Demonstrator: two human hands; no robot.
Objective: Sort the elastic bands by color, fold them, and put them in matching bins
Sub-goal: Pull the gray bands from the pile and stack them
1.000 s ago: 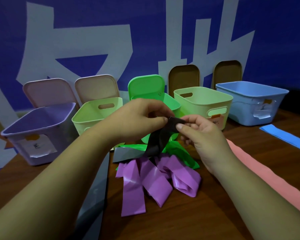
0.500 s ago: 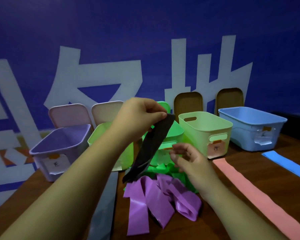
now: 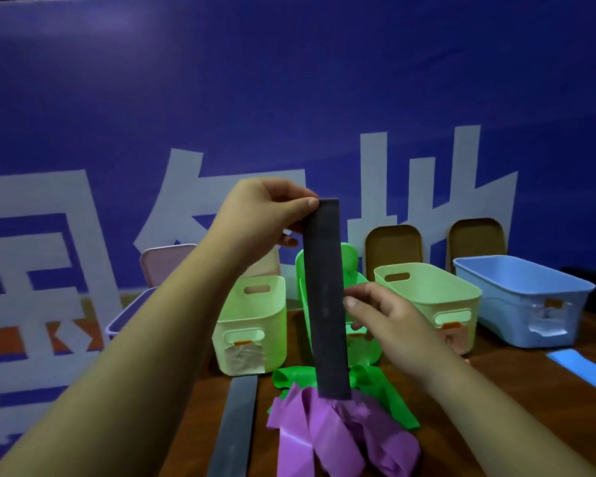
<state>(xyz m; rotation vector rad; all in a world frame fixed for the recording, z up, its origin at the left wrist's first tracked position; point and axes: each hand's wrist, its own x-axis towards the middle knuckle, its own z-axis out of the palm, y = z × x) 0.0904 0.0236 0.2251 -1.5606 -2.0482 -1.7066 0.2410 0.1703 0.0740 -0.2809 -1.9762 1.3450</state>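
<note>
Presently in hand: we find the left hand raised, thumb and forefinger pinching the top end of a dark grey band, which hangs straight down over the middle of the desk.
Right hand: the right hand sits at the band's right edge about halfway down, fingers loosely curled and thumb tip against the edge. We cannot tell whether it actually nips the band.
Reason for hold: we judge the band is hung at full length so that it drops flat and untwisted, with the lower hand placed to find a fold point.
Lower end: it hangs in front of the purple bands; we cannot confirm contact.
Band material: thin, matt, flat strip with square-cut ends. It looks limp, so we expect it to sag once released.
Loose stock: purple bands and green bands lie tangled in glossy loops mid-desk. A grey band lies flat towards the near edge, and a blue band lies by the right edge.
Bins: smooth plastic tubs with rounded corners stand in a row along the far edge: purple bin, pale green bin, bright green bin, second pale green bin, blue bin.
Matching bin: none in view is plainly grey, so we cannot name the destination.
Progress: early, in our judgement, with most bands unfolded.
</note>
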